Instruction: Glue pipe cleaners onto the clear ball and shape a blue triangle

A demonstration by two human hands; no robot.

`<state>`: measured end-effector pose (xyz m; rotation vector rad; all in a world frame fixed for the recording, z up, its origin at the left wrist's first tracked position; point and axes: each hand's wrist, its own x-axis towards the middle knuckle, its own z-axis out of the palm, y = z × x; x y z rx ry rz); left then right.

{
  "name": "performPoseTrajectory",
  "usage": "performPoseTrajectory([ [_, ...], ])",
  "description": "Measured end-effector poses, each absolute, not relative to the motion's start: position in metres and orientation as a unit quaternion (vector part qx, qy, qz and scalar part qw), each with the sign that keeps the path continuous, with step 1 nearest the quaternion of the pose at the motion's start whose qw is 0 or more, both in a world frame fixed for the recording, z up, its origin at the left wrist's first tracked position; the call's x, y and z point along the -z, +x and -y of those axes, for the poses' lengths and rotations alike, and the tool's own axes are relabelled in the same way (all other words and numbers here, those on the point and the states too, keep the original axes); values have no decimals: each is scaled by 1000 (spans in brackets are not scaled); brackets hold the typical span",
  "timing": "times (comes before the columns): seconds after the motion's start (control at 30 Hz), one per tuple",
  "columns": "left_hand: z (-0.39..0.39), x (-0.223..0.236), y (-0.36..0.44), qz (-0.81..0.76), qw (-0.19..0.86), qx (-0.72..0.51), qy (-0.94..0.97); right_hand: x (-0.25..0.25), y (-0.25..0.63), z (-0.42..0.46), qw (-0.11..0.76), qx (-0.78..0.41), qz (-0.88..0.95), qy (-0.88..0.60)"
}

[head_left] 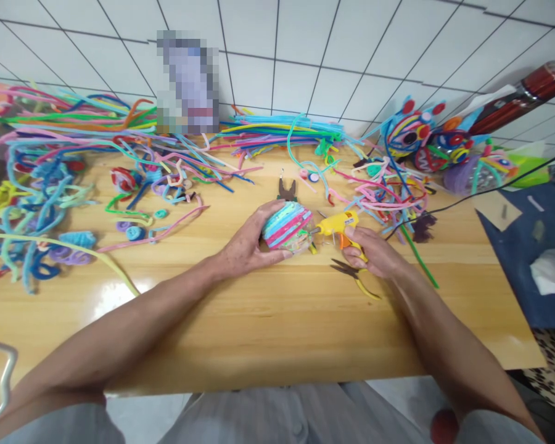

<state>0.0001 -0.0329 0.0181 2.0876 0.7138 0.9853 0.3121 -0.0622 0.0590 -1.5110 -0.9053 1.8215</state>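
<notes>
My left hand (245,243) is wrapped around the left side of a rounded, clear plastic bottle piece (287,226) covered in blue, pink and green pipe cleaner stripes. Its right end is bare and see-through. A yellow hot glue gun (340,223) is gripped in my right hand (374,250), fingers around the handle by the orange trigger. The gun's nozzle points left, close to the bare end of the piece; whether it touches cannot be made out. Below the gun lie yellow-handled scissors or snips (355,275), partly covered by my right hand. Dark-jawed pliers (287,190) rest just behind the piece.
Pipe cleaners (282,134) lie bundled along the tiled wall, with tangled ones (41,203) at left and loose ones (388,191) at right. Decorated figures (407,132) and a red thermos (522,98) stand back right. A black cord (467,198) crosses the right side of the wooden table (268,333).
</notes>
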Motion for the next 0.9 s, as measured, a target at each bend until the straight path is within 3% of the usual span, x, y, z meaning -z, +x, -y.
performPoseTrajectory([
  [0.9, 34, -17, 1, -270, 350, -384, 810, -59, 313, 64, 304, -683, 345, -568],
])
